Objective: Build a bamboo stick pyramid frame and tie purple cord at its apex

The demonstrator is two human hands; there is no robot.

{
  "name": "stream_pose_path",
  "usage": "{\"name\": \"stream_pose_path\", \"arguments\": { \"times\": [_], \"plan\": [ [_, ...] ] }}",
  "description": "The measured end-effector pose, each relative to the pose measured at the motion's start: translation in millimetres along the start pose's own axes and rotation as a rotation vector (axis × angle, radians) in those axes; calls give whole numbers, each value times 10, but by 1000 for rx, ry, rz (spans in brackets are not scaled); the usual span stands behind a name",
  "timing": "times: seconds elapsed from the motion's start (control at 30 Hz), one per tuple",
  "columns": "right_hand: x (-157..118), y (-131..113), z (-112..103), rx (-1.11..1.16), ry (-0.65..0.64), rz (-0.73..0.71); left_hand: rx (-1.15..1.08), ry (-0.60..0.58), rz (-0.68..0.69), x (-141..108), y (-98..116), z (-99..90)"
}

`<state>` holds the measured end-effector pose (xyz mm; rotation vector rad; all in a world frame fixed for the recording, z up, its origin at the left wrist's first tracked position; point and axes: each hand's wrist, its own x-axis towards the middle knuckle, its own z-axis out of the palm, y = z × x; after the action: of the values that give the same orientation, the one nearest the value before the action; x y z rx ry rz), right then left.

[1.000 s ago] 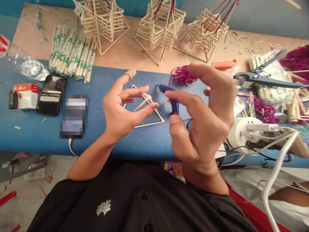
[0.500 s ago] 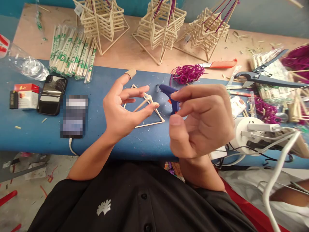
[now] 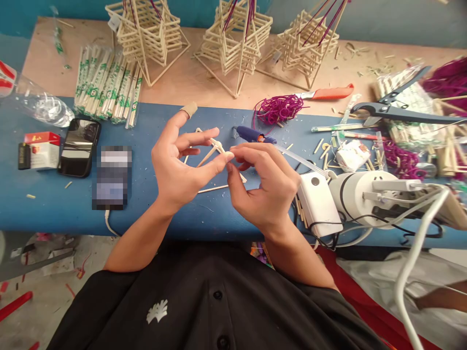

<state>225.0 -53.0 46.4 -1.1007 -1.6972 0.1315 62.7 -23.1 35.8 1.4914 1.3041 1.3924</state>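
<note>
My left hand (image 3: 178, 163) curves around the top joint of a small wooden stick frame (image 3: 214, 187), its thumb and a finger on either side of the joint. A tan wrap covers its raised index fingertip. My right hand (image 3: 264, 182) is closed in a pinch, its fingertips against the left thumb tip; whatever lies between them is too small to make out. The frame's slanting sticks and base show partly behind the fingers. Just beyond my right hand lies a blue glue gun (image 3: 250, 133) with a clear glue stick (image 3: 301, 159) in its back.
Lattice stick structures (image 3: 149, 43) stand along the back. Wrapped chopsticks (image 3: 105, 85), a bottle (image 3: 44, 104) and phones (image 3: 79, 148) lie left. Purple cord (image 3: 279, 109), an orange-handled knife (image 3: 332, 92), cutters (image 3: 404, 112) and a corded power strip (image 3: 359, 197) sit right.
My right hand has come down and left, from a raised pinch near the camera to the left thumb tip. My left hand stays at the frame's top. The view has shifted slightly.
</note>
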Motion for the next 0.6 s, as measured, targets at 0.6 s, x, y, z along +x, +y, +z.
{"name": "stream_pose_path", "arguments": {
  "times": [0.6],
  "plan": [
    [-8, 41, 55, 1, -27, -8, -34, 15, -2, -14, 49, 28]
  ]
}}
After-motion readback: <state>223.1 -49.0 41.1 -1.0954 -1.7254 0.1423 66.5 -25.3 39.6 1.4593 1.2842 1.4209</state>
